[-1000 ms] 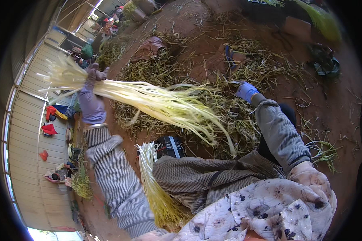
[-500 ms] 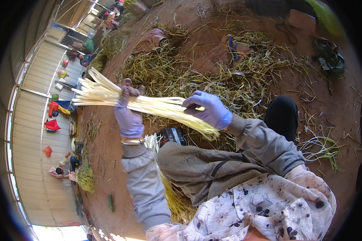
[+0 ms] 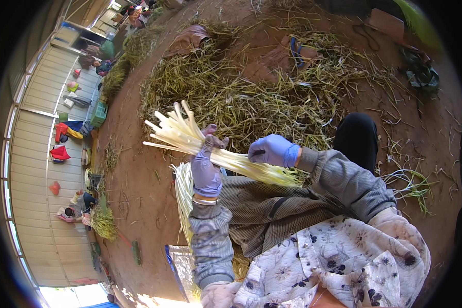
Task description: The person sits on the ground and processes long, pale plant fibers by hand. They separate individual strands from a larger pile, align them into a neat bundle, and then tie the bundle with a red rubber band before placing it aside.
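A bundle of long pale stalks [image 3: 187,134], whitish at one end and yellow-green at the leafy end, lies slantwise across the front of my body. My left hand [image 3: 208,167], in a lilac glove with stained fingertips, is wrapped round its middle. The white ends fan out beyond that hand, up and to the left. My right hand [image 3: 276,150], gloved alike, has its fingers curled together at the upper edge of the leafy part. What those fingers pinch, if anything, is too small to make out. More pale stalks [image 3: 184,192] hang beside my left wrist.
Loose greenish-yellow plant trimmings [image 3: 231,97] cover the brown ground ahead. A few stalks [image 3: 408,185] lie at the right. A silvery sheet [image 3: 180,262] is near my left forearm. Far left, a person [image 3: 74,209] sits beside a heap of greens [image 3: 103,223] along a panelled wall [image 3: 31,179].
My left hand and the bundle have moved right, nearer my right hand. The white ends now spread wider and point more upward. My right hand has shifted slightly right and lower, its fingers more curled.
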The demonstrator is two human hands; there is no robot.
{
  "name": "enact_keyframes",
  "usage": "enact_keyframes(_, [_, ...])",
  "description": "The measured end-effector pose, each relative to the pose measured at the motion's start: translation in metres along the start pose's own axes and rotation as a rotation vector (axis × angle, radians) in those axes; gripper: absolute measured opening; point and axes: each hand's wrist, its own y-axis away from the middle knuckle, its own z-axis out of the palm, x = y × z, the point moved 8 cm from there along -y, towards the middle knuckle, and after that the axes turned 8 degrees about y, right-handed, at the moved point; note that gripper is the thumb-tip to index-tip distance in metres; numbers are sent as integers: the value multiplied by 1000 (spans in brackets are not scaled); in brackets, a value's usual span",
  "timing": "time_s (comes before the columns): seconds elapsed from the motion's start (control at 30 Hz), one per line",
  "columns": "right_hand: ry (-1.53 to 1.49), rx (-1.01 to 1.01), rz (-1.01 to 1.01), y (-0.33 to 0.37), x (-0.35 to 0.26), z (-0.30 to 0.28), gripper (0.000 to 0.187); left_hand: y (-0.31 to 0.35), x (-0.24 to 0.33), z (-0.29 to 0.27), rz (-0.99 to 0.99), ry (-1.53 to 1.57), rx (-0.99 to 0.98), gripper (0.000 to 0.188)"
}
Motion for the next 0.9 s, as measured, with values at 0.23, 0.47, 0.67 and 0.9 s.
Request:
enact_keyframes(0.23, [-621, 119, 220, -7, 0, -25, 16, 4, -25, -14, -19, -192, 50, 21])
enact_keyframes(0.47, [-1568, 136, 265, -24, -13, -26, 14, 16, -51, -28, -156, 17, 10, 24])
enact_keyframes(0.67, [-1525, 220, -303, -24, -69, -132, 23, 17, -60, -50, -157, 8, 17, 28])
enact_keyframes(0.9, [-1048, 349, -813, 45, -84, -254, 16, 15, -64, -76, -147, 53, 168, 24])
